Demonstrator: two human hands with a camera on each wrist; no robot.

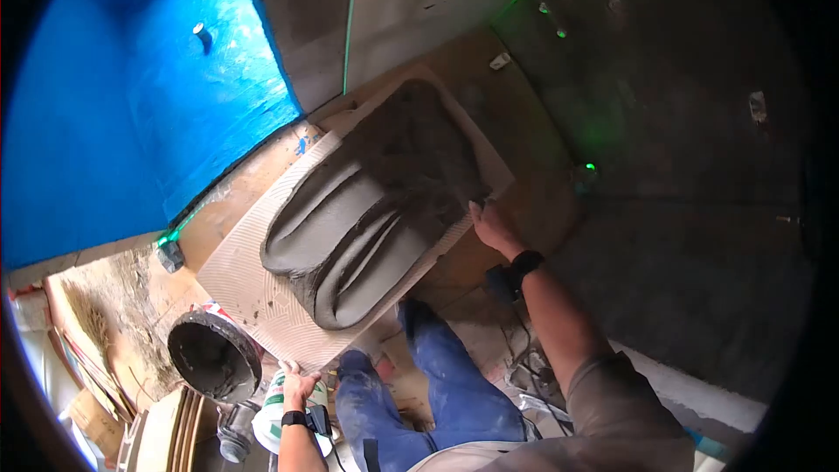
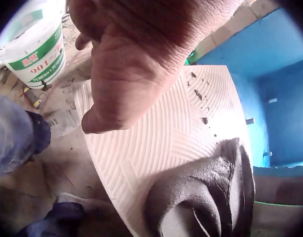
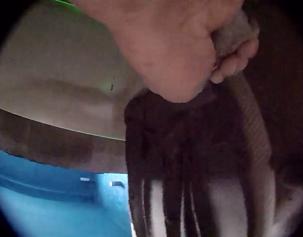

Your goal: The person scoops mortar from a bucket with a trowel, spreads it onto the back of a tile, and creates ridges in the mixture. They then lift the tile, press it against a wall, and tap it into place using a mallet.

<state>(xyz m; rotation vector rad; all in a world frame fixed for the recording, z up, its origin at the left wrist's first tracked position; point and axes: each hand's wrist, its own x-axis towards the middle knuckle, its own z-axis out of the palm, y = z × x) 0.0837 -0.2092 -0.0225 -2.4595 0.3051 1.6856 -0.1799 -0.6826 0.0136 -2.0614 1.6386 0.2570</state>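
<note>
A large tile [image 1: 249,253] lies at a slant in front of me, its ribbed back facing up. Thick grey mortar [image 1: 350,227] covers much of it, with long smooth furrows across the heap. My left hand [image 1: 297,383] holds the tile's near left corner. In the left wrist view, its thumb [image 2: 104,121] lies over the ribbed face near the edge. At the tile's right side, my right hand [image 1: 496,229] grips a trowel by its grey, mortar-caked handle [image 3: 234,35]. The trowel's blade is hard to make out against the dark mortar.
A black bucket [image 1: 214,357] and a white-and-green bucket [image 1: 271,419] stand by the tile's near left end. Blue-coated walls [image 1: 105,122] rise at the left, dark wall [image 1: 682,122] at the right. Green laser lines cross the walls. Stacked boards [image 1: 162,433] lie lower left.
</note>
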